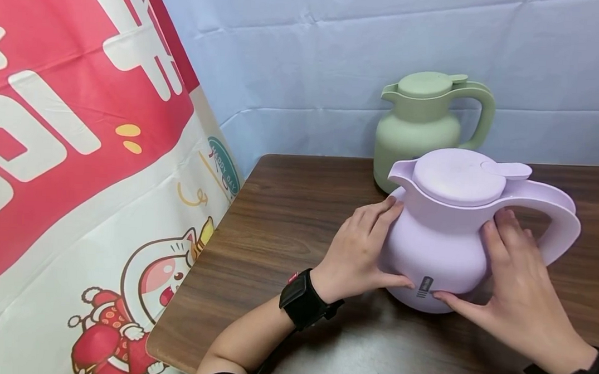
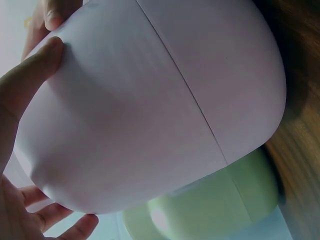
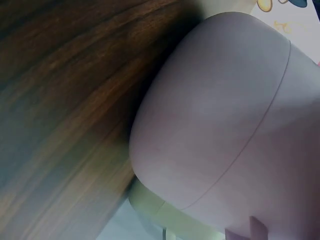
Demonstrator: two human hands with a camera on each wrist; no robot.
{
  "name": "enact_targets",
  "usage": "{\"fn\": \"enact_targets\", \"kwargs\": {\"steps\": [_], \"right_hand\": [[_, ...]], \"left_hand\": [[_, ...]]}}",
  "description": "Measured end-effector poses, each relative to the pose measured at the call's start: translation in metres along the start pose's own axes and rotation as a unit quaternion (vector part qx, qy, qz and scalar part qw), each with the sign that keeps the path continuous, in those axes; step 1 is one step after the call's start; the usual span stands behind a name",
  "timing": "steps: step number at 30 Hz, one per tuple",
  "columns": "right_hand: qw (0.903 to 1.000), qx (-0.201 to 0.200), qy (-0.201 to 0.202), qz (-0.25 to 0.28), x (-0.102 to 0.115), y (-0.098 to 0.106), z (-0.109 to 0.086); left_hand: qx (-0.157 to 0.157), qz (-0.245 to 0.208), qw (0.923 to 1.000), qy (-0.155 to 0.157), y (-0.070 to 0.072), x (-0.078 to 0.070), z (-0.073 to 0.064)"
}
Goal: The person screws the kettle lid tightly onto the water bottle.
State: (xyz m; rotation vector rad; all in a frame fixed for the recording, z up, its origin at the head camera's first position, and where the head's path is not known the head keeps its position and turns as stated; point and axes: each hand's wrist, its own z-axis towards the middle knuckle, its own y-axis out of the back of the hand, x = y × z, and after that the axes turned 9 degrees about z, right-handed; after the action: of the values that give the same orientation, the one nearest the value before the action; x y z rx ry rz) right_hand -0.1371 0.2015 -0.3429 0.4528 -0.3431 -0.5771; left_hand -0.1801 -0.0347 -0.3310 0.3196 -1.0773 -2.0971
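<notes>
A lilac thermos jug (image 1: 435,237) with a round lid, spout and looped handle stands upright at the right of the head view, its base close over the tabletop. My left hand (image 1: 359,248) grips its left side, thumb on the front beside a small dark label and fingers round towards the back. On the opposite side my right hand (image 1: 518,283) holds the body under the handle, thumb near the label too. In the left wrist view the jug (image 2: 150,110) shows a seam round its lower body. The right wrist view is mostly filled by the same jug (image 3: 215,115).
A green jug (image 1: 414,130) of like shape stands just behind, partly covered by the lilac one. Both are at the wooden table (image 1: 278,225). Pale blue cloth (image 1: 304,70) hangs behind, and a red and white printed banner (image 1: 77,216) hangs along the left edge.
</notes>
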Motion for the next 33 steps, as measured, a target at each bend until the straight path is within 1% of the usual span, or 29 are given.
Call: {"fn": "enact_targets", "kwargs": {"steps": [7,13,17,20,24,26,31,33], "right_hand": [[0.9997,0.013,-0.019,-0.004,0.001,0.003,0.001],[0.9998,-0.015,-0.01,-0.005,0.0,0.0,0.0],[0.9994,-0.014,-0.03,-0.012,-0.001,0.001,0.001],[0.9989,-0.018,-0.041,-0.015,0.0,0.001,0.003],[0.9981,-0.038,-0.045,-0.017,0.0,0.0,0.004],[0.9975,-0.037,-0.057,-0.02,-0.001,0.001,0.003],[0.9921,-0.004,-0.121,-0.033,-0.004,0.004,0.0],[0.9895,0.003,-0.138,-0.041,-0.006,0.005,0.0]], "left_hand": [[0.001,-0.013,0.9999,-0.002,-0.004,0.0,0.002],[0.001,-0.017,0.9998,-0.008,-0.008,-0.001,0.006],[-0.006,-0.015,0.9997,-0.018,-0.012,-0.002,0.012],[-0.005,-0.018,0.9996,-0.021,-0.015,-0.003,0.016],[0.004,-0.027,0.9995,-0.018,-0.021,-0.005,0.025],[0.006,-0.028,0.9994,-0.018,-0.024,-0.007,0.029],[0.015,-0.021,0.9994,-0.023,-0.032,-0.01,0.039],[0.019,-0.021,0.9993,-0.024,-0.035,-0.012,0.043]]}}
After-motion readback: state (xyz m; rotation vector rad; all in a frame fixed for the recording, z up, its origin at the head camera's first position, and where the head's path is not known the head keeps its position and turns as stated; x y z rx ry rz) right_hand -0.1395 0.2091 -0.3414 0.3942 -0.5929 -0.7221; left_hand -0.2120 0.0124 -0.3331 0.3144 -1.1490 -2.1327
